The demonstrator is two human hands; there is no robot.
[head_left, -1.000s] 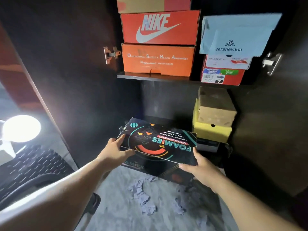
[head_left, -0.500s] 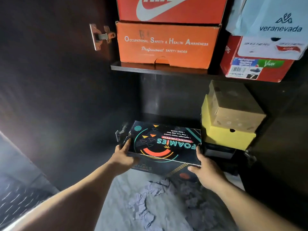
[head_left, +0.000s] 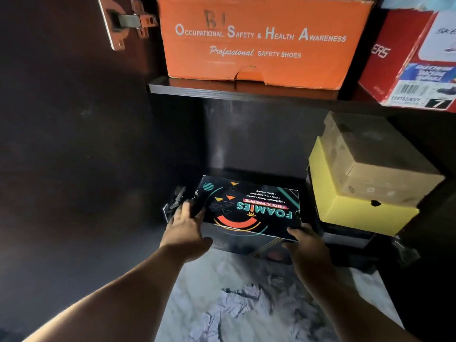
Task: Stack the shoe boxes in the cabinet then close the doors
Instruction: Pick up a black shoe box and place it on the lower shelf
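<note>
Sliding in: the black Foamies box (head_left: 249, 208) is deeper in the lower compartment than a second ago, when it hung out over the floor; now only its near end overhangs the cabinet floor's front edge.

Left hand (head_left: 186, 227): clamped on the box's near left corner, fingers over the lid edge, just as before, only further forward.

Right hand (head_left: 307, 244): gripping the near right corner, thumb on the lid, fingers underneath and out of sight.

Where the box sits: centre of the frame, level, lid up with its lettering upside down to the camera, left part of the bottom compartment. Whether it rests on the cabinet floor or on another dark box under it, I cannot tell; something dark shows below its front edge.

Neighbours: yellow box (head_left: 357, 208) with a brown cardboard box (head_left: 385, 164) on top, centre right of the frame, just beside the black one but apart from it.

Above: the shelf (head_left: 222, 91) across the upper middle carries the orange safety-shoe box (head_left: 259, 40) and, upper right, a red box (head_left: 407, 65).

View: the camera has closed in, so the whole cabinet looks bigger than a second ago.

What it means: by my reading the placing is nearly done; a last push to seat it, then let go.

Doors: left door (head_left: 74, 144) open, hinge (head_left: 128, 22) at upper left; closing is not yet begun.
</note>
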